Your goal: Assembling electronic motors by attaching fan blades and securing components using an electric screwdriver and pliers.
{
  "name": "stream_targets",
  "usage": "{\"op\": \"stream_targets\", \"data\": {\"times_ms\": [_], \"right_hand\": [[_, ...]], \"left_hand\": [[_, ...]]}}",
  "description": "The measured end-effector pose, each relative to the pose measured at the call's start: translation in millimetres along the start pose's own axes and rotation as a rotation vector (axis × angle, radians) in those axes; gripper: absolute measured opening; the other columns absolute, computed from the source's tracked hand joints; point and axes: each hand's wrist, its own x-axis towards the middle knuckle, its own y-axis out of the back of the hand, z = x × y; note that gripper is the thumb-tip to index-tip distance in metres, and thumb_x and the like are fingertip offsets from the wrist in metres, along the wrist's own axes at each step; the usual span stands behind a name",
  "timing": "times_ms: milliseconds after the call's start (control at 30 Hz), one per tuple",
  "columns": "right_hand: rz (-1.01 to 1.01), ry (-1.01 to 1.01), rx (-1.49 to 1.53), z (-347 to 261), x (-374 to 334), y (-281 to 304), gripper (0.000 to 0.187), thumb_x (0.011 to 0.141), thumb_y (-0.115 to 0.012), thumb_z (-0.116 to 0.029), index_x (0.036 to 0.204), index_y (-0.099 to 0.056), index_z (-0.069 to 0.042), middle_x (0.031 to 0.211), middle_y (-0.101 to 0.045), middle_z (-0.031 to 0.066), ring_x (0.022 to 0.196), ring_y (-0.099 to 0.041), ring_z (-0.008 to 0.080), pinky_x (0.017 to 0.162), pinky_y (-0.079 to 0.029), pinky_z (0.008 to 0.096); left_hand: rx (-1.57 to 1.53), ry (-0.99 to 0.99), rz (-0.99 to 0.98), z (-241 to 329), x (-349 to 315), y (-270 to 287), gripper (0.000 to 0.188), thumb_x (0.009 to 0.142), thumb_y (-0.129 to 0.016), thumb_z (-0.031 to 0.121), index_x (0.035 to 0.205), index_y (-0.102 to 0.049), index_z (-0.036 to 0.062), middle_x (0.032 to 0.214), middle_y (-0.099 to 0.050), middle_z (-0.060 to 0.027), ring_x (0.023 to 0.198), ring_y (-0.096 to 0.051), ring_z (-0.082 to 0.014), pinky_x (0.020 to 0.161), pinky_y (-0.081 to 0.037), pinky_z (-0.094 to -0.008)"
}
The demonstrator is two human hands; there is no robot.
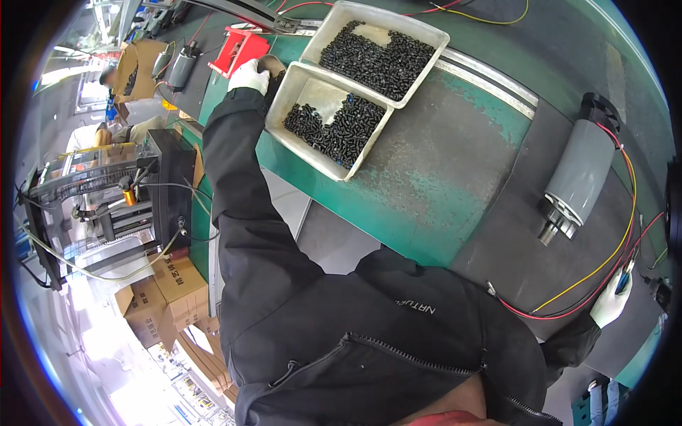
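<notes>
Holding a small blue object, its long axis pointing away from you, your right hand was curled round it, well apart from your left hand. Your left was just beside a dark round container; how far open, I could not tell. Ahead of your right hand lay a grey motor, its shaft slanting back leftward. Two whitish trays of black parts stood right of your left.

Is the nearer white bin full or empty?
Neither: partly full. Small black pieces lie in the nearer white bin, but its bare bottom shows toward the upper left.
</notes>
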Motion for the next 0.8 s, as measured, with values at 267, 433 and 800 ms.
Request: {"op": "stream_targets", "data": {"times_ms": [267, 433, 800], "right_hand": [[0.01, -0.001, -0.026, -7, -5, 6, 0.045, 0.092, -0.058, -0.035, 0.122, -0.056, -0.001, 0.116, -0.063, 0.0109, 0.106, -0.059, 0.0194, 0.093, -0.042, 0.0287], [0.012, 0.003, -0.031, -6, -1, 4, 0.046, 0.091, -0.058, -0.038, 0.122, -0.056, -0.003, 0.115, -0.063, 0.01, 0.106, -0.059, 0.0195, 0.092, -0.042, 0.0291], [0.023, 0.017, -0.04, -17, -4, 5, 0.044, 0.09, -0.062, -0.034, 0.12, -0.057, -0.002, 0.112, -0.063, 0.0115, 0.104, -0.059, 0.0205, 0.092, -0.042, 0.0298]], "left_hand": [[0.041, -0.041, -0.02, -7, 11, -12, 0.043, 0.08, -0.064, 0.029, 0.115, -0.06, 0.0056, 0.112, -0.062, -0.0186, 0.106, -0.059, -0.0323, 0.093, -0.045, -0.0388], [-0.033, -0.037, 0.0, -21, 14, -21, 0.04, 0.079, -0.065, 0.026, 0.112, -0.062, 0.0055, 0.107, -0.064, -0.0177, 0.103, -0.061, -0.0305, 0.089, -0.046, -0.0368], [-0.162, -0.017, 0.065, -26, 24, -6, 0.039, 0.077, -0.069, 0.027, 0.109, -0.065, 0.0065, 0.104, -0.067, -0.0143, 0.099, -0.064, -0.0272, 0.088, -0.048, -0.0345]]}}
